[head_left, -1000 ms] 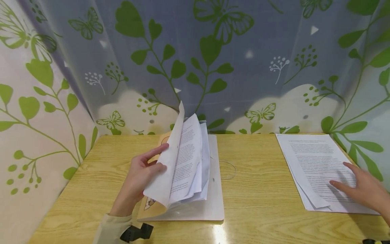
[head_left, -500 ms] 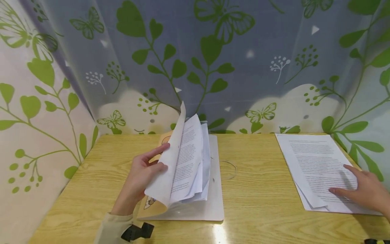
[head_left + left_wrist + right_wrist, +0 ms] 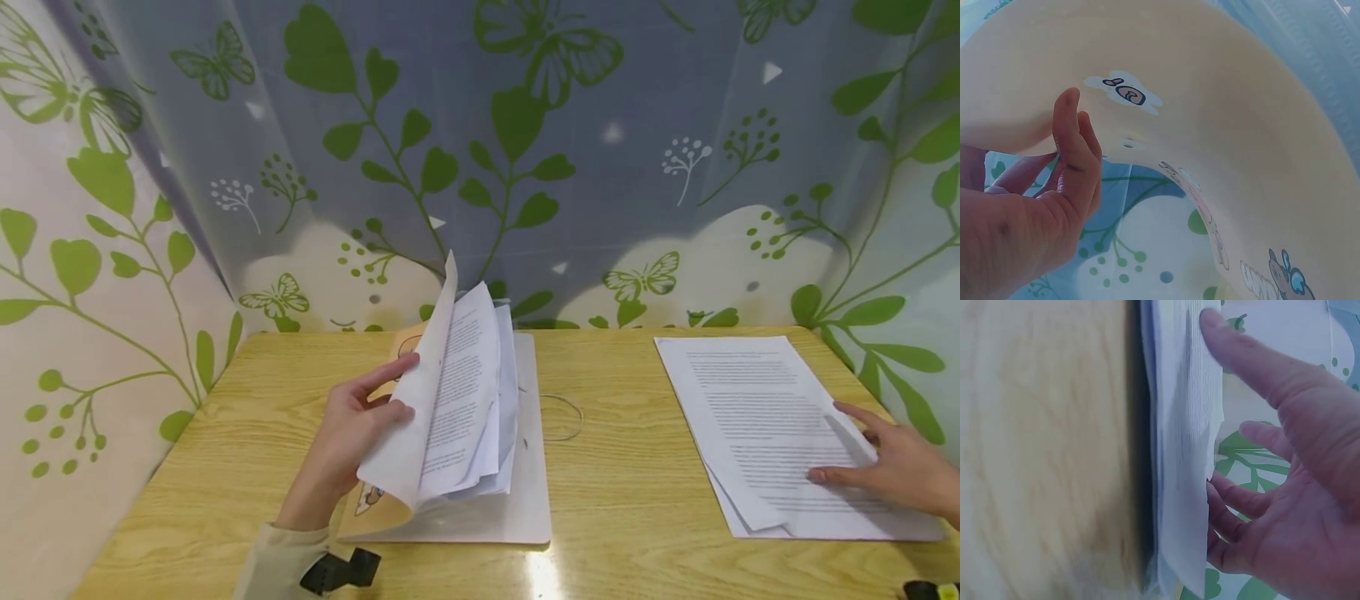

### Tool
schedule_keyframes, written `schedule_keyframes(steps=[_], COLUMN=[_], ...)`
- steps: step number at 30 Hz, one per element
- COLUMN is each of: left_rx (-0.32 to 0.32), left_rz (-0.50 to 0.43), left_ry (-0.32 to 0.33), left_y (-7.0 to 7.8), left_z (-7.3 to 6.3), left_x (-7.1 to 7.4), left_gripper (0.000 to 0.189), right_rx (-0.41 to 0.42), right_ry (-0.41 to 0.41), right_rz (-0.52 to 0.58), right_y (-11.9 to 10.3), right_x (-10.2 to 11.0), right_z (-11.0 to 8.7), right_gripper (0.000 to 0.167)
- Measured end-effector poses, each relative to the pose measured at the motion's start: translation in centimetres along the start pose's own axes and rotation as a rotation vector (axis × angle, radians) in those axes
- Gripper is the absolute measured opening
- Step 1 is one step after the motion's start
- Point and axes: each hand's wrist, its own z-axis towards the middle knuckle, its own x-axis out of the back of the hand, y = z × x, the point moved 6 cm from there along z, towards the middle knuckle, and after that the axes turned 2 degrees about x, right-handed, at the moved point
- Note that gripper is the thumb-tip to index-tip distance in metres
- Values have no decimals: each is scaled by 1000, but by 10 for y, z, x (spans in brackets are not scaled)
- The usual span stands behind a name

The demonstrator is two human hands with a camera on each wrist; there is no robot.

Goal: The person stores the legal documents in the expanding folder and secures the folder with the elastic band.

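Observation:
My left hand point(image 3: 352, 429) pinches the raised front cover point(image 3: 420, 408) of a folder, thumb on its white inner face. The cover bows upright; its outer side, tan with cartoon animals, fills the left wrist view. Printed sheets point(image 3: 457, 392) lean inside the folder, over its pale back cover point(image 3: 531, 492). On the right, a stack of printed paper point(image 3: 742, 417) lies at a slant. My right hand point(image 3: 903, 467) grips this stack's right edge, thumb on the top sheet and fingers at the edge, where the paper curls up. One lower-left sheet corner sticks out.
A thin cord loop point(image 3: 582, 417) lies on the wooden table point(image 3: 622, 467) just right of the folder. Behind stands a curtain point(image 3: 600, 192) with green leaves and butterflies, and similar cloth hangs at both sides.
The paper stack has slid left and slightly toward me, and its right edge now curls up in my right hand. My left hand and the folder stay nearly still.

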Motion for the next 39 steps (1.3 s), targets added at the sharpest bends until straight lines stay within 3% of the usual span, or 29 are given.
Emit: schedule_keyframes(steps=[13, 22, 27, 32, 35, 39], left_rx=[-10, -9, -9, -11, -12, -12], left_rz=[1, 2, 6, 3, 1, 0], left_ry=[-3, 1, -1, -2, -2, -1], left_y=[0, 0, 0, 0, 1, 1], left_z=[0, 0, 0, 0, -1, -1], left_x=[0, 0, 1, 1, 1, 1], left_gripper=[60, 60, 60, 59, 59, 59], right_rx=[-55, 29, -42, -122, -126, -124], right_ry=[-135, -24, -12, -95, -116, -84], right_rz=[113, 78, 240, 447, 501, 528], right_y=[-5, -13, -8, 0, 3, 6], right_x=[-9, -2, 1, -4, -7, -9], right_z=[6, 5, 2, -2, -3, -5], right_gripper=[116, 103, 87, 78, 72, 70])
